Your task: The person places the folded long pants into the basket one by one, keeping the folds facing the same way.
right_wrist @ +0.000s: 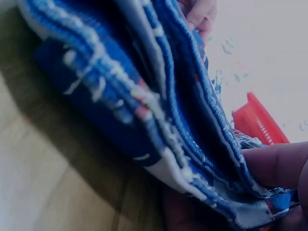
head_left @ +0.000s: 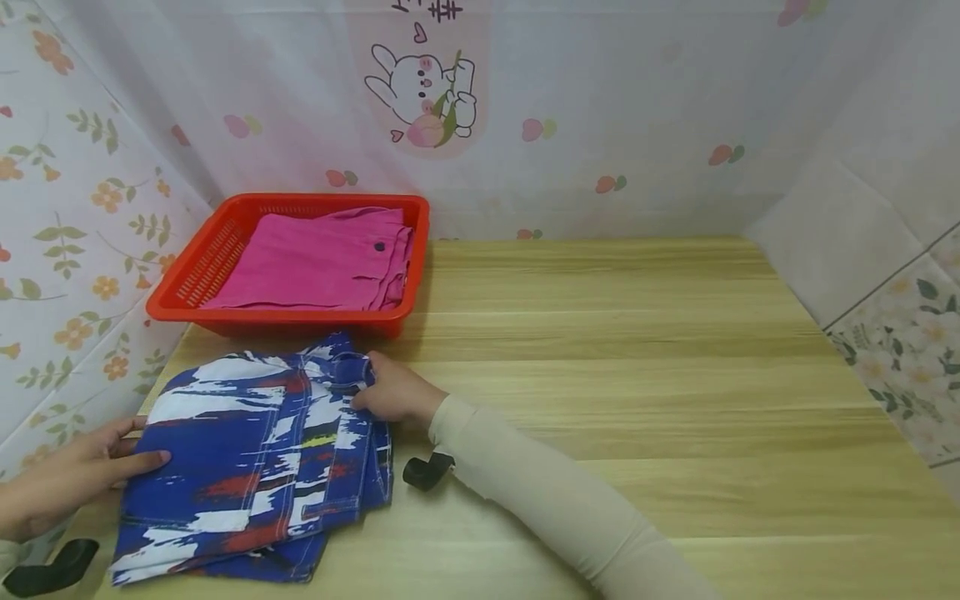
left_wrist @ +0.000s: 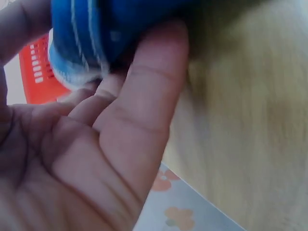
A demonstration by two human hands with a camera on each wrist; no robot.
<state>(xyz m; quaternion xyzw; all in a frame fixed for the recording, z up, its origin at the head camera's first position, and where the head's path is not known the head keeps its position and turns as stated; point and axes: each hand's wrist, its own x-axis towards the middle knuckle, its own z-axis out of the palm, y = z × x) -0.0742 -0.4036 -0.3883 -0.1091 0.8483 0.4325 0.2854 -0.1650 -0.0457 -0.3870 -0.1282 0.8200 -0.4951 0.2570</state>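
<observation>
Blue printed garment, folded into a thick packet, sits toward eight o'clock on the worktop from where I stand behind the person, just short of the red basket, which lies at twelve o'clock from it with a folded pink cloth inside. I'd judge it fairly light but with some body, like denim: soft enough to sag between holds, stiff enough along the seams to keep a crease, hardly slippery and not fragile. Its weak point should be the loose layers, which gape along the three o'clock side; a hold ought to gather all of them, thumb above and fingers underneath, at opposite edges. The left hand pinches the nine o'clock edge, thumb uppermost; the right hand pinches the layered corner at two o'clock, though I cannot tell whether every fold is caught. The packet is not far off square; its longer axis seems to run from seven o'clock to one, stitched seams leaning the same way, with a small peak of cloth pointing at the basket. Whether its underside rests wholly on the wood, I cannot tell.
</observation>
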